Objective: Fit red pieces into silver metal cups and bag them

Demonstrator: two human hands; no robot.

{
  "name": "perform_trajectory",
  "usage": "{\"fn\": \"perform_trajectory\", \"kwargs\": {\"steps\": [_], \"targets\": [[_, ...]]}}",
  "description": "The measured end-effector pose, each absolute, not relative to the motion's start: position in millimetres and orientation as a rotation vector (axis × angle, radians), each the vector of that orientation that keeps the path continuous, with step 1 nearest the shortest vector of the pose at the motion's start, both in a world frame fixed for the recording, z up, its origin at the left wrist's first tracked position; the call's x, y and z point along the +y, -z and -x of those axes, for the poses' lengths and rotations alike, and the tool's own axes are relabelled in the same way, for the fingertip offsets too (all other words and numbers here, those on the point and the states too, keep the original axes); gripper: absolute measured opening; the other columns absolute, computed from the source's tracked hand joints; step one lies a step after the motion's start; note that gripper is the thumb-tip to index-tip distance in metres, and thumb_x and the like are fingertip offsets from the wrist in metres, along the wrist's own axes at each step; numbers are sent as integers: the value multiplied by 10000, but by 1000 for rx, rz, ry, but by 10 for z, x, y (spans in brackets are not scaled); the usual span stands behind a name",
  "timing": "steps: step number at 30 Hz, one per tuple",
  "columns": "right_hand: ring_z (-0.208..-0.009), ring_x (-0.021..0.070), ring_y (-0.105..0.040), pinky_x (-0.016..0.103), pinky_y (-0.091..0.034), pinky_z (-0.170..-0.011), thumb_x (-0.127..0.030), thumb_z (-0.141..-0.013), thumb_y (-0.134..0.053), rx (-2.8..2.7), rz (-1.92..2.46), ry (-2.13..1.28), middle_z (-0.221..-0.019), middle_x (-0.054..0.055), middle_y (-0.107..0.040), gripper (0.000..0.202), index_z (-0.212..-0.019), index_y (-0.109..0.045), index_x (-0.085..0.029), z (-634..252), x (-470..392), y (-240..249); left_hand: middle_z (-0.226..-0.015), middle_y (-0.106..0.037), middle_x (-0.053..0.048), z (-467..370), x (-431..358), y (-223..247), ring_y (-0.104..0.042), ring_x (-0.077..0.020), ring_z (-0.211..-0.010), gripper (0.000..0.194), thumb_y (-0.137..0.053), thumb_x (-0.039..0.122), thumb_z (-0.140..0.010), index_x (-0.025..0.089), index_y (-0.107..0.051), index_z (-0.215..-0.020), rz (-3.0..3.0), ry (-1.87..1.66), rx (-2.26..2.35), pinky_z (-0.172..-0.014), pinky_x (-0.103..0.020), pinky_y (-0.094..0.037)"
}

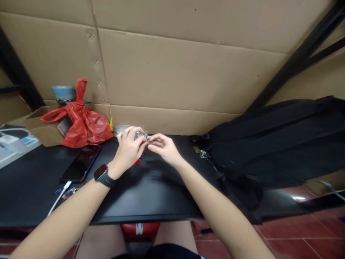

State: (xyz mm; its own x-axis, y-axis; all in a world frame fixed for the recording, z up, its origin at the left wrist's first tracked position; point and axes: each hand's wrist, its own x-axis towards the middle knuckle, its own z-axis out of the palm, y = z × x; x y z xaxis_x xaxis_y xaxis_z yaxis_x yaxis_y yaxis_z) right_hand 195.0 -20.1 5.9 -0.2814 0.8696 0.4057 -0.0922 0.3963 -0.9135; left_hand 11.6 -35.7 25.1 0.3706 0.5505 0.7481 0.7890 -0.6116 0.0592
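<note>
My left hand [128,144], with a dark watch [100,172] on the wrist, is closed, its thumb and index finger pinched together. My right hand [167,149] meets it from the right, fingertips also pinched. Between the two sets of fingertips shows a thin small piece, partly shiny and partly reddish, too small to name. Below my left hand, a little heap of red strands or small red pieces [137,163] lies on the black table [145,201]. Clear plastic wrapping [121,128] shows behind my left hand, partly hidden by it.
On the left are a phone [81,163], a white cable [59,197], keys [70,193], a red plastic bag [86,124] and a cardboard box [44,126]. Small scissors [204,154] lie beside black fabric [269,144] at the right. A cardboard wall [175,72] closes the back.
</note>
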Motion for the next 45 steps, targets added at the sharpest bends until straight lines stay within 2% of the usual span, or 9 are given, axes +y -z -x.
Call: {"fn": "perform_trajectory", "kwargs": {"steps": [3, 7, 16, 21, 27, 31, 35, 41, 45], "targets": [[-921, 187, -654, 336, -568, -812, -568, -799, -696, -1600, 762, -1088, -1056, 56, -679, 382, -902, -635, -205, -1949, -179, -53, -1243, -590, -118, -115, -362, -259, -463, -311, -1214, 177, -528, 290, -960, 212, -683, -927, 2299, 1112, -1191, -926, -478, -312], [-882, 179, -631, 311, -553, -755, -583, -815, -671, -1639, 778, -1046, -1034, 46, -665, 385, -929, -652, -216, -1970, -162, -49, -1244, -591, -113, -118, -374, -262, -459, -314, -1213, 135, -564, 285, -941, 224, -684, -929, 2304, 1106, -1194, -932, -483, -308], [-1069, 222, -588, 333, -519, -843, -558, -866, -617, -1778, 809, -889, -1145, 93, -601, 367, -837, -646, -194, -2026, -127, -51, -1220, -598, -102, -132, -374, -242, -470, -311, -1203, 83, -608, 281, -897, 235, -668, -932, 2339, 1144, -1226, -952, -467, -313], [-1077, 220, -591, 344, -513, -858, -484, -899, -600, -1850, 830, -738, -1165, 94, -575, 298, -826, -634, -197, -2055, -167, -123, -1288, -566, -88, -154, -383, -251, -480, -285, -1206, 316, -619, 374, -861, 249, -607, -1151, 2459, 1225, -1315, -979, -436, -343], [-1008, 199, -605, 344, -508, -843, -344, -924, -558, -1959, 912, -561, -1225, 92, -564, 189, -843, -643, -197, -2144, -159, -158, -1335, -566, -79, -152, -283, -119, -441, -307, -1255, 296, -564, 484, -913, 280, -672, -1098, 2592, 990, -1340, -1011, -475, -328], [-1178, 261, -519, 453, -420, -1019, -238, -868, -613, -2170, 1021, -314, -1236, 102, -573, 108, -781, -660, -195, -2280, -75, -96, -1333, -584, -86, -52, -111, -2, -472, -282, -1248, 343, -429, 381, -984, 277, -595, -1265, 2659, 905, -1393, -1027, -483, -340], [-1220, 290, -498, 472, -409, -1033, -165, -800, -675, -2353, 1120, -306, -1261, 115, -577, 75, -731, -691, -188, -2414, 0, -55, -1293, -638, -66, 82, 118, 141, -527, -239, -1225, 413, -350, 173, -949, 281, -651, -1210, 2814, 754, -1317, -1036, -469, -354], [-962, 213, -627, 369, -466, -900, -246, -866, -656, -2343, 1198, -375, -1065, 93, -670, 99, -812, -712, -185, -2576, 148, -6, -1304, -659, -25, 173, 301, 274, -489, -252, -1297, 565, -370, 69, -813, 346, -698, -1180, 2946, 548, -1288, -1072, -511, -312], [-906, 204, -624, 329, -465, -848, -208, -806, -702, -2238, 1456, -243, -997, 88, -671, 166, -969, -695, -171, -2714, 278, 113, -1232, -694, -34, 226, 320, 236, -512, -273, -1248, 428, -408, 152, -878, 331, -725, -1102, 2889, 531, -1317, -1032, -493, -304]]}}
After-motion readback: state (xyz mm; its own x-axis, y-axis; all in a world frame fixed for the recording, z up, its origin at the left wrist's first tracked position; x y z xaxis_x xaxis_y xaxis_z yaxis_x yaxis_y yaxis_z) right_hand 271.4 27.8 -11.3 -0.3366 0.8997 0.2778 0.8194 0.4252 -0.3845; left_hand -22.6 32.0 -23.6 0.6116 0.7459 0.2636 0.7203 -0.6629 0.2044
